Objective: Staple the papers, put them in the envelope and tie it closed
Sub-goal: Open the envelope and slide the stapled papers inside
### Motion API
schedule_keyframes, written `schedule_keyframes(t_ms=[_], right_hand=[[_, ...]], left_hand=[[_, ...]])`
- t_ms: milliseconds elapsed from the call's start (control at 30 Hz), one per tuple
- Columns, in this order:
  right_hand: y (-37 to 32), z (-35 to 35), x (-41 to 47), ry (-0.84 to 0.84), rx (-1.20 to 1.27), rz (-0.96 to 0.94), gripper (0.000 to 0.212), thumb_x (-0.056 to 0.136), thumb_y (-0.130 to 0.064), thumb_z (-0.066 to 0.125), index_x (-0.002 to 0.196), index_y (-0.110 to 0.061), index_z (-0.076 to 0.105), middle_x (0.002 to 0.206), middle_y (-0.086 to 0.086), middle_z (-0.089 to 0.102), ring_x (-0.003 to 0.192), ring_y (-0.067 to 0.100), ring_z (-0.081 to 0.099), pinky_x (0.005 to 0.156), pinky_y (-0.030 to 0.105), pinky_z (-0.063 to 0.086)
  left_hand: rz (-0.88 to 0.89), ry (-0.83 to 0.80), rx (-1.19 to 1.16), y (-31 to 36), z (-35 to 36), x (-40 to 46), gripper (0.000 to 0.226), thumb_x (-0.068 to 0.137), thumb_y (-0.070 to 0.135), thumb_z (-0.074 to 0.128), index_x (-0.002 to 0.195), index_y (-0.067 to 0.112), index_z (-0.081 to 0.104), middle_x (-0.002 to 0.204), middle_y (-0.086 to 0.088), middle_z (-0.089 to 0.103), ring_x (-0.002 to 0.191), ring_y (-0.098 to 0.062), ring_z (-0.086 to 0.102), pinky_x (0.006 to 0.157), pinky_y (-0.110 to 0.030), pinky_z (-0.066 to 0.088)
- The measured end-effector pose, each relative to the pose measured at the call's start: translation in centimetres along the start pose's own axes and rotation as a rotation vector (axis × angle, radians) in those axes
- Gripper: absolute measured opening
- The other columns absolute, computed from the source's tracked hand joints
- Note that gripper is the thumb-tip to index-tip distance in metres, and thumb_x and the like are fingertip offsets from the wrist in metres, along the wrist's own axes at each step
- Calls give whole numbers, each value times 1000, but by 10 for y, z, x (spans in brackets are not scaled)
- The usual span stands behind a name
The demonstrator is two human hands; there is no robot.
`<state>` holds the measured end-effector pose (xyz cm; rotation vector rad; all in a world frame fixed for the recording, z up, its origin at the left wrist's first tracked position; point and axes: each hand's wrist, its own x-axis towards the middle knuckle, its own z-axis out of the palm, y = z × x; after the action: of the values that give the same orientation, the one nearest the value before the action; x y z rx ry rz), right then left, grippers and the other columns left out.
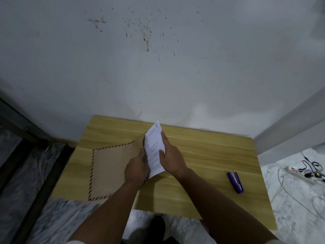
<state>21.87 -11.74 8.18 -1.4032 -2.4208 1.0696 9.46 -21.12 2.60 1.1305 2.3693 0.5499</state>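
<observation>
The right hand (169,154) pinches the right edge of a white sheaf of printed papers (154,148), thumb curled onto the printed face and the other fingers stretched along the edge. The left hand (138,167) has its fingers curled around the open edge of a brown paper envelope with a red-and-dark striped border (109,166), at the spot where the papers meet it. The papers' long axis runs away from the person, leaning slightly right, with the top corner raised toward the wall; the left long edge sits against the envelope's mouth (whether it is inside, I cannot tell). The envelope is a flat, matte rectangle on the left half of a light wood-grain table (202,152), its mouth facing right. A purple stapler (236,182) lies well apart on the table's right side, long axis pointing roughly away from the person. A stained grey wall (158,59) rises behind the table.
</observation>
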Motion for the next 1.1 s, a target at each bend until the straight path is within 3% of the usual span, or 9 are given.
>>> schedule_keyframes(t_ms=[200,333,467,533,667,800,900,967,1100], right_hand=[[-1,3,6,-14,-65,11,76,104,-25,48,160,-31,-4,93,5,68,75,18,60,72,36,50],[-3,7,12,7,-209,27,71,104,-28,44,160,-28,0,100,0,68,92,24,63,97,46,38],[8,24,17,-130,-144,27,74,102,-40,36,160,-26,-7,135,7,63,118,29,60,112,61,29],[17,28,21,-158,-58,34,73,99,-43,31,160,-26,-5,141,9,59,123,30,57,112,61,30],[21,24,22,-46,49,38,51,102,-27,41,153,-20,40,122,10,71,103,29,66,91,40,50],[15,20,25,-86,60,34,44,98,-17,46,141,-22,58,120,8,72,103,27,66,72,30,47],[13,15,30,-258,63,7,42,97,-19,49,137,-23,61,121,10,70,102,27,65,74,31,46],[15,12,31,-136,-7,40,41,97,-32,52,137,-26,59,127,7,63,115,28,59,90,38,46],[23,6,31,20,-18,343,86,82,-43,71,155,-21,30,146,12,42,131,36,46,101,41,43]], left_hand=[[26,46,-2,14,-3,-1,48,109,41,34,152,21,42,82,-7,70,69,-22,65,60,-35,53],[75,66,-41,28,-9,-2,44,107,39,41,143,17,52,85,-8,73,72,-25,67,61,-36,54],[120,33,-88,44,-18,1,46,103,27,54,147,15,49,95,-7,75,81,-24,70,72,-41,59],[109,12,-76,46,-23,1,49,101,27,58,148,16,48,99,-9,75,85,-26,70,71,-37,57],[103,-32,-36,44,-29,1,51,99,23,63,147,11,51,106,-12,75,92,-26,70,78,-37,57],[135,-19,-76,51,-30,-4,67,100,20,61,159,35,31,93,-3,76,79,-17,69,62,-27,47],[58,-43,-56,45,-28,0,50,98,17,62,147,25,52,96,-4,76,83,-19,70,67,-32,55],[-20,-87,4,41,-27,5,28,100,16,59,127,10,66,106,-11,75,95,-25,71,80,-35,56],[-115,-11,-58,47,-25,10,35,99,9,54,133,11,61,114,-14,72,104,-34,69,81,-36,53]])
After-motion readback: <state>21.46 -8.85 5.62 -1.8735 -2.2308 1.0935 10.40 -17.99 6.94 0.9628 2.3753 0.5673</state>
